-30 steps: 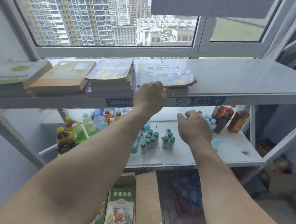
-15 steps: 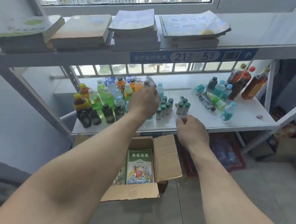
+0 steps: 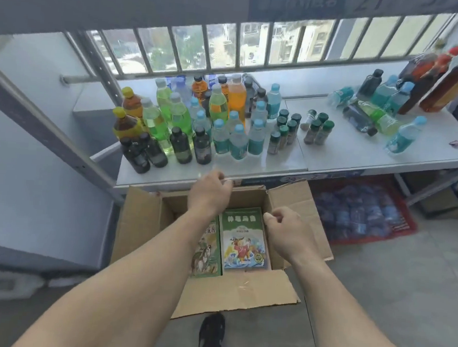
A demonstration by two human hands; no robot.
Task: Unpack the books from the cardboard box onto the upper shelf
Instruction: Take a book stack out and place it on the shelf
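The left hand (image 3: 211, 192) is held above the far end of the open cardboard box (image 3: 141, 221), palm down, fingers loosely curled and holding nothing. The right hand (image 3: 286, 230) is at the right inner wall of the box, fingers bent inward with a gap between thumb and fingers; it grips nothing and sits just beside the right edge of a book.

Two books lie flat inside the box, side by side. The right book (image 3: 242, 238) has a green cover with a colourful figure; it is fully visible. The left book (image 3: 207, 252), also green, is partly covered by the left forearm. All four box flaps are folded outward, and the box stands on the grey floor (image 3: 389, 290) under the lower shelf (image 3: 357, 154).

The lower shelf, beyond the box, carries many bottles (image 3: 215, 111): a dense upright group at the left, small dark-capped jars (image 3: 287, 128) in the middle, and several bottles lying on their sides at the right. The front rail of the upper shelf (image 3: 152, 10) crosses the top of the view. A red crate (image 3: 367, 216) sits on the floor to the right of the box. A dark shoe (image 3: 211, 333) is at the near edge.
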